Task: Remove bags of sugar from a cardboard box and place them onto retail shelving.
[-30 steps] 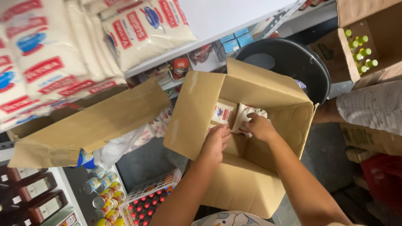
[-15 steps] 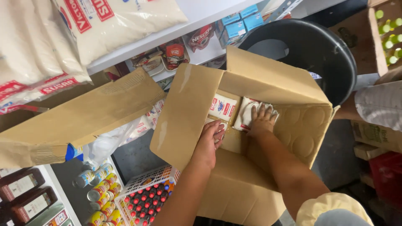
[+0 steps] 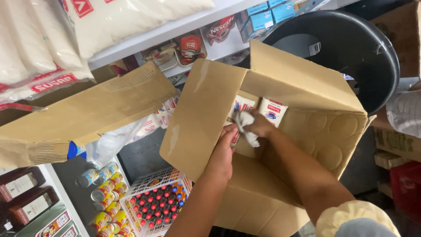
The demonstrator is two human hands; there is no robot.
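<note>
Left of box: white crate (image 3: pixel 158 204) of small dark bottles.
Box: open cardboard box (image 3: pixel 302 145) holding white cartons (image 3: pixel 272 112).
Left hand (image 3: pixel 223 151): fingers curled over the box's near flap edge.
Right hand (image 3: pixel 258 127): grip closed around a crumpled white cloth (image 3: pixel 245 125) just below the cartons.

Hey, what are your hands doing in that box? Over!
Right hand grips white cloth. Left hand inside box, by cartons. Nothing blocking.

Open carton (image 3: pixel 307 131): brown cardboard, centre, flaps up.
Cartons inside (image 3: pixel 272 112): white with red and blue labels, at 12 o'clock within it.
Sacks (image 3: pixel 35 48): white, red labels, 10 o'clock.
Blue boxes (image 3: pixel 267 17): shelf, 1 o'clock.
Cans (image 3: pixel 107 193): yellow-red labels, 7 o'clock.
</note>
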